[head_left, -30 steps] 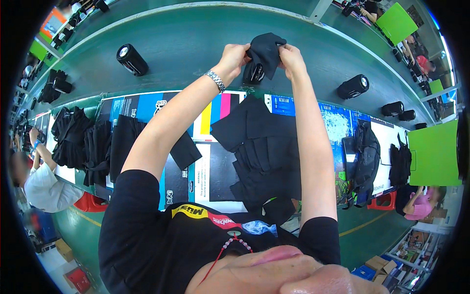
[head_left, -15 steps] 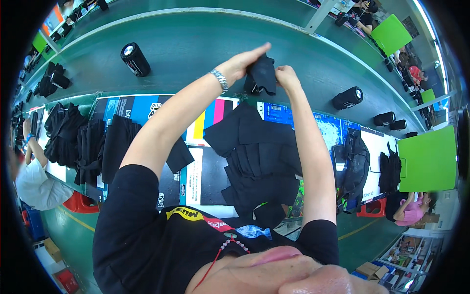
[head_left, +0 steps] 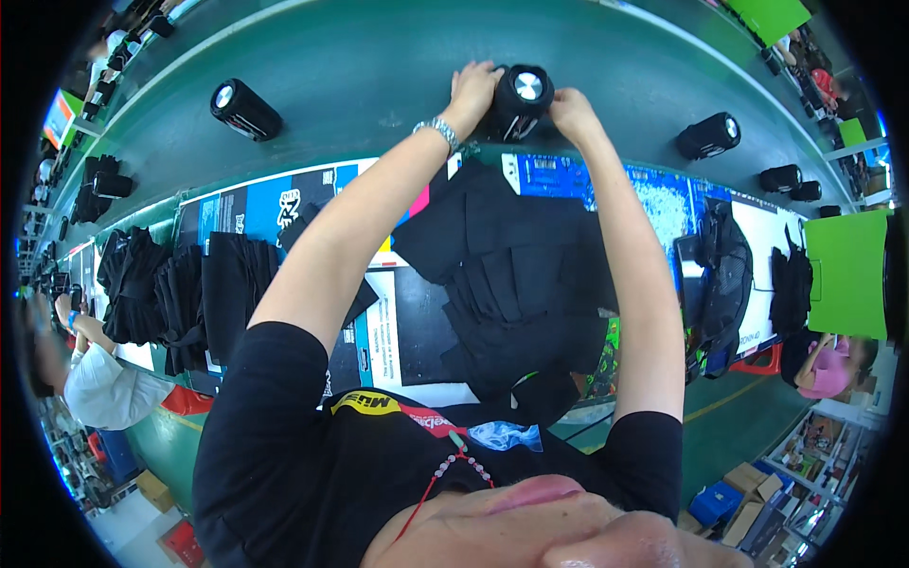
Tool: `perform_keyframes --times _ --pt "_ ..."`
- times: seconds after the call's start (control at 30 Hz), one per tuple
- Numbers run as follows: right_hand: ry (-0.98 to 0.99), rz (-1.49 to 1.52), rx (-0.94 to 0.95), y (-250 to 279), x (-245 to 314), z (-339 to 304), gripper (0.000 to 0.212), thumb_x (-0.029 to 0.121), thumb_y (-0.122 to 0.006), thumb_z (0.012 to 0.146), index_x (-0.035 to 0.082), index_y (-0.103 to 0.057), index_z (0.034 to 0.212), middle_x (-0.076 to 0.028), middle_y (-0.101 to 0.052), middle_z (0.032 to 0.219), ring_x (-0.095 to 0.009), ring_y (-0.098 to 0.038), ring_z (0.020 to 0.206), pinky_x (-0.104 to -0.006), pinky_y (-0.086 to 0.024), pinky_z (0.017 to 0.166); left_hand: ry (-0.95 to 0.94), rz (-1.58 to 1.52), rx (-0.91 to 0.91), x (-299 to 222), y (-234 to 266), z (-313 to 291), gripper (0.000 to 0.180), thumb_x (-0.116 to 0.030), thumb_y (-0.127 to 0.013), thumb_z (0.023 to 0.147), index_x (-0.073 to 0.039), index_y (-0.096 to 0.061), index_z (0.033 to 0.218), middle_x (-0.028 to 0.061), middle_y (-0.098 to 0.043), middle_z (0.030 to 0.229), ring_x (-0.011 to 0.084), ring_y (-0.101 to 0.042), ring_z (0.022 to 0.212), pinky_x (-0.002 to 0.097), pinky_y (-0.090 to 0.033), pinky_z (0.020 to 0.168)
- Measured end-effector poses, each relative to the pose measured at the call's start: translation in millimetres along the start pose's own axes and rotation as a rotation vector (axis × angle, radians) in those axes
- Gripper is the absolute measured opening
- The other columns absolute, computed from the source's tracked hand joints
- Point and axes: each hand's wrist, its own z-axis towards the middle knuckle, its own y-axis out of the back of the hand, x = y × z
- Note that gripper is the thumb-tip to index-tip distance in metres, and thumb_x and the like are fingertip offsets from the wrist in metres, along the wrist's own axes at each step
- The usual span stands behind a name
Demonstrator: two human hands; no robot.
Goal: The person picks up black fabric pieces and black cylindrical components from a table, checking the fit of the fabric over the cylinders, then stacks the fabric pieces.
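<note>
A black cylindrical speaker (head_left: 519,115) stands tilted on the green bench, its round silver end showing upward. My left hand (head_left: 472,97) is closed against its left side, fingers partly behind it. On the other side my right hand (head_left: 573,115) has its fingers curled in at the speaker's edge. Dark material lies along the speaker's left flank; whether it is cloth cannot be made out. Flat black cloth pieces (head_left: 530,293) lie spread and overlapping between my forearms.
Another speaker (head_left: 246,109) lies to the left and one more (head_left: 708,136) to the right. Heaps of black cloth (head_left: 137,284) line the left. A black bag (head_left: 724,284) and a green panel (head_left: 847,275) are at the right. People sit at both sides.
Black cloth hung between my hands before; now the speaker's silver end shows there. My left hand has turned from stretched flat to curled against the speaker. The view has shifted slightly.
</note>
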Motion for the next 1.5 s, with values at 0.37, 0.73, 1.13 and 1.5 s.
perform_keyframes --times 0.37,0.73,1.13,1.5 --pt "0.080 -0.126 -0.196 -3 -24 -8 0.015 0.007 -0.057 0.071 -0.002 -0.067 0.067 -0.026 -0.062 0.071 -0.043 -0.063 0.072 -0.0456 -0.052 0.070 0.213 0.093 -0.001 -36 -4 2 0.039 -0.037 -0.051 0.093 -0.005 -0.067 0.110 0.0161 -0.052 0.133 0.0304 -0.044 0.127 0.0427 -0.027 0.109" --pt "-0.337 0.782 -0.273 9 53 -67 0.071 0.059 -0.058 0.085 -0.008 -0.054 0.105 -0.019 -0.061 0.096 -0.026 -0.060 0.095 -0.0393 -0.049 0.080 0.222 -0.436 -0.047 -122 85 9 0.046 -0.041 -0.073 0.078 0.000 -0.066 0.097 0.0089 -0.066 0.083 0.0157 -0.063 0.077 0.0292 -0.050 0.070" --pt "0.365 0.600 -0.131 3 63 -68 0.060 0.020 -0.085 0.067 0.002 -0.056 0.116 -0.005 -0.064 0.100 -0.014 -0.061 0.092 -0.0292 -0.049 0.081 -0.233 -0.019 -0.135 -133 95 10 0.033 -0.029 -0.062 0.090 -0.005 -0.064 0.112 0.0091 -0.065 0.110 0.0182 -0.058 0.106 0.0302 -0.043 0.091" --pt "0.356 0.653 0.028 4 46 -68 0.077 0.029 -0.088 0.061 -0.001 -0.050 0.122 -0.013 -0.060 0.115 -0.019 -0.059 0.103 -0.0317 -0.047 0.090 0.024 -0.191 0.357 -117 79 36 0.032 -0.034 -0.065 0.087 -0.004 -0.070 0.100 0.0028 -0.064 0.082 0.0109 -0.050 0.069 0.0252 -0.044 0.063"
